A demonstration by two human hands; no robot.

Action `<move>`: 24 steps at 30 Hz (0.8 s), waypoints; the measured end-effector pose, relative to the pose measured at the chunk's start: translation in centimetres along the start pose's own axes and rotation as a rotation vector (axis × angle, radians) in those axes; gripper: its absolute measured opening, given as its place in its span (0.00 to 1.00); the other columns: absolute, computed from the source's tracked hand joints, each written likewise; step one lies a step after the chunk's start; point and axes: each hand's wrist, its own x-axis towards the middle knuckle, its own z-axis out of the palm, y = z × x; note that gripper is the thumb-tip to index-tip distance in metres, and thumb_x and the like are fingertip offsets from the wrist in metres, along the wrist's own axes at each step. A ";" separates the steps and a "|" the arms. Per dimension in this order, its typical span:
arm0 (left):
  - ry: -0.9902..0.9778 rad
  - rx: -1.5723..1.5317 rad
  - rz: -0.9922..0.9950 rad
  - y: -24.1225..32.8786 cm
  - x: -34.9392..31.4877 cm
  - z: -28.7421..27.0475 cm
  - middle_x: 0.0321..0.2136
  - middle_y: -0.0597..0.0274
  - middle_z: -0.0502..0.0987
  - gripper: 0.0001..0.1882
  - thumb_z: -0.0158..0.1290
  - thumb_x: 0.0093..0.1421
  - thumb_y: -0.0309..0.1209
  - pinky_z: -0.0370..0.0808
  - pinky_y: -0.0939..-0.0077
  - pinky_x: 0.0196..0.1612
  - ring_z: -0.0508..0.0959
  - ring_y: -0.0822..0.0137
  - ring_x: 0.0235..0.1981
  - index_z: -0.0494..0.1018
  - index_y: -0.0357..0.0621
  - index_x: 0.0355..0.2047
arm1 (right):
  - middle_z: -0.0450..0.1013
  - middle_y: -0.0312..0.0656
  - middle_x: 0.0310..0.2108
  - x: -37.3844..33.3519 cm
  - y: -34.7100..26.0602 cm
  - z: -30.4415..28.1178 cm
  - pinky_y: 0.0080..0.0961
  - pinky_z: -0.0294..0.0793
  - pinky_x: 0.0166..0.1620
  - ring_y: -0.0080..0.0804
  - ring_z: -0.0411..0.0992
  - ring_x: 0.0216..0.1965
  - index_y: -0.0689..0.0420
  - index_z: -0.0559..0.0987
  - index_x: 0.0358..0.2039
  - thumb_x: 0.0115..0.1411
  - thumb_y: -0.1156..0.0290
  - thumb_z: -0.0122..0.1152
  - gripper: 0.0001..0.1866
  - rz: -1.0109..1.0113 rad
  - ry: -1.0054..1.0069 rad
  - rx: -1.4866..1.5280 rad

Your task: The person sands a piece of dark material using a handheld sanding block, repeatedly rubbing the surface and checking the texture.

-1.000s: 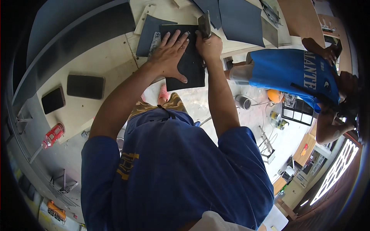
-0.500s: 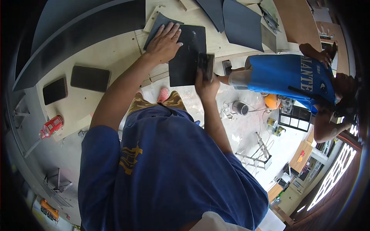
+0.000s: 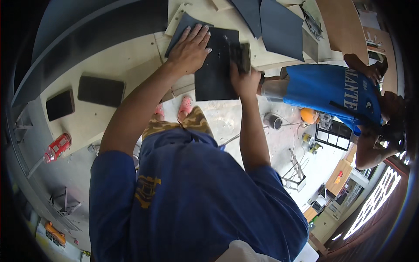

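Observation:
A flat dark rectangular panel (image 3: pixel 216 74), with small pale marks near its top, lies at the edge of the worktable in front of me. My left hand (image 3: pixel 190 50) presses flat with its fingers stretched, across the panel's left part and a grey sheet (image 3: pixel 183 30) beside it. At the panel's right edge, my right hand (image 3: pixel 245 82) grips a dark rectangular block (image 3: pixel 237 56) with a tan side. Motion smears the block, and its underside is hidden.
Dark grey sheets (image 3: pixel 281 28) lie farther right on the wooden worktable (image 3: pixel 142 50). Two dark phones (image 3: pixel 101 91) and a red-labelled bottle (image 3: pixel 57 147) are at left. A person in a blue shirt (image 3: pixel 321 87) stands at right. A bucket (image 3: pixel 273 121) and a metal stand (image 3: pixel 294 172) occupy the floor.
My right hand and the block have moved slightly up and right along the panel. My left hand stays flat; the whole view has shifted a little.

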 end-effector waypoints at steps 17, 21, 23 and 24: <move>0.036 -0.085 -0.017 -0.2 0.1 0.7 0.66 0.54 0.56 0.27 0.41 0.67 0.39 0.47 0.58 0.68 0.53 0.58 0.68 0.61 0.36 0.61 | 0.72 0.50 0.16 2.5 1.4 1.8 0.40 0.70 0.21 0.53 0.72 0.18 0.60 0.78 0.24 0.55 0.69 0.62 0.08 0.019 0.023 -0.017; 0.048 -0.072 -0.051 -0.8 -0.8 1.1 0.66 0.54 0.56 0.27 0.41 0.67 0.40 0.46 0.58 0.68 0.52 0.58 0.68 0.61 0.36 0.61 | 0.74 0.50 0.21 -4.6 -2.3 -1.4 0.38 0.72 0.22 0.50 0.75 0.21 0.61 0.75 0.49 0.54 0.71 0.62 0.21 0.025 -0.013 0.109; -0.011 -0.051 -0.045 -0.3 0.0 0.1 0.66 0.55 0.55 0.27 0.41 0.67 0.40 0.46 0.57 0.68 0.52 0.59 0.68 0.62 0.36 0.61 | 0.75 0.51 0.22 -5.0 -2.7 -1.3 0.39 0.73 0.23 0.51 0.75 0.21 0.61 0.78 0.43 0.53 0.73 0.62 0.15 0.067 0.116 0.143; -0.008 -0.036 -0.040 -0.4 0.4 -0.2 0.66 0.55 0.55 0.27 0.40 0.67 0.40 0.47 0.58 0.68 0.52 0.59 0.68 0.62 0.36 0.61 | 0.75 0.51 0.23 -3.0 -1.8 -0.4 0.40 0.73 0.23 0.52 0.75 0.22 0.61 0.78 0.40 0.53 0.73 0.62 0.13 -0.003 0.114 0.049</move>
